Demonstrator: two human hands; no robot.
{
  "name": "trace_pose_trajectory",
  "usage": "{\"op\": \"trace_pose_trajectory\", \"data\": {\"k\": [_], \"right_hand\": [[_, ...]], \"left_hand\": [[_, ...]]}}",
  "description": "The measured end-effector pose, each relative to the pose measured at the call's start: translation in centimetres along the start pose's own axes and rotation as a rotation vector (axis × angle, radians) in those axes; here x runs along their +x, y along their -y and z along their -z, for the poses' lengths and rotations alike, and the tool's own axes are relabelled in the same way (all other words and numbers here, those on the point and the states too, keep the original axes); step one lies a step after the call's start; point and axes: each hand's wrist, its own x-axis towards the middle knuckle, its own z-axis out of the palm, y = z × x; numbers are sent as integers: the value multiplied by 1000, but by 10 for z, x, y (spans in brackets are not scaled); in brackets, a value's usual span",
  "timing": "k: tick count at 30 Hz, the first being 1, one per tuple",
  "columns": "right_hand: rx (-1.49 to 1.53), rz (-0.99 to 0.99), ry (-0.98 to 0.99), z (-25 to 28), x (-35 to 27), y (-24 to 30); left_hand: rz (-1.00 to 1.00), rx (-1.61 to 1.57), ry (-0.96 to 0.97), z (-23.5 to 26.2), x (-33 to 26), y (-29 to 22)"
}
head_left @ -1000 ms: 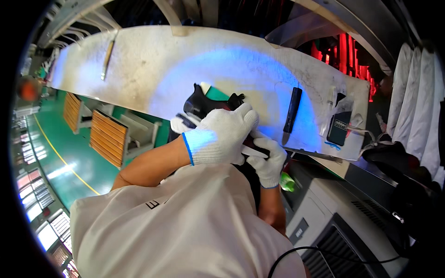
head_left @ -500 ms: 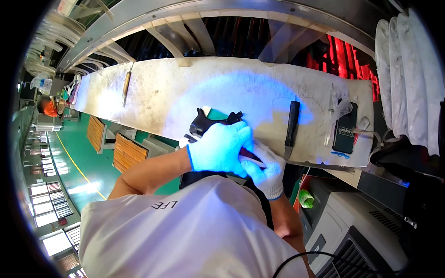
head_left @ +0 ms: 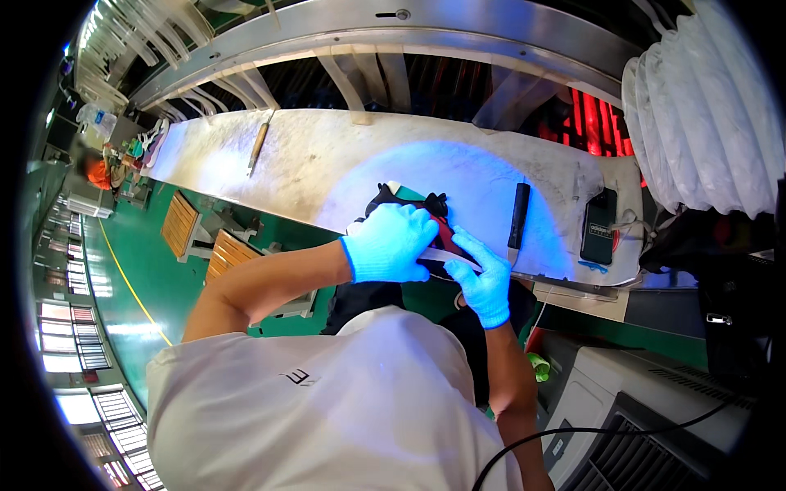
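A black and red shoe (head_left: 443,238) with a white curved sole edge lies in front of my body at the table's near edge. Black tied ends and a green-and-white piece show on its far side. My left hand (head_left: 389,243), in a knit glove lit blue, is closed over its left part, hiding much of it. My right hand (head_left: 483,282), gloved too, has its thumb and fingers around the shoe's right end, with the white edge running between them. A black-handled knife (head_left: 518,217) lies just right of my right hand, its blade toward me.
A worn pale table (head_left: 303,164) stretches across. On it lie a wooden-handled tool (head_left: 260,146) at far left and a dark phone (head_left: 598,227) at right. A metal machine frame (head_left: 327,33) stands behind. Wooden-topped stools (head_left: 182,222) stand left, a grey unit (head_left: 610,376) lower right.
My right hand has opened wider and shifted slightly right, baring more of the shoe's red part and white edge. My left hand still covers the left part. The whole view has shifted a little.
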Motion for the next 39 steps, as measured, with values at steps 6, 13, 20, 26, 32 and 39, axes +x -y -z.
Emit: {"op": "trace_pose_trajectory", "data": {"k": [6,13,20,26,32,39], "right_hand": [[-93,-6,32,4,2,7],[-365,79,87,-1,13,28],[-256,-1,18,-12,11,24],[-322,-147,77,-11,17,47],[-487,-370,-205,-38,39,74],[-1172,-201,-112,-66,47,58]], "left_hand": [[57,-151,174,20,16,6],[27,-245,157,9,17,17],[117,-411,68,15,17,17],[-32,-494,42,25,25,30],[-103,-282,133,16,36,40],[-252,-373,196,14,44,52]]}}
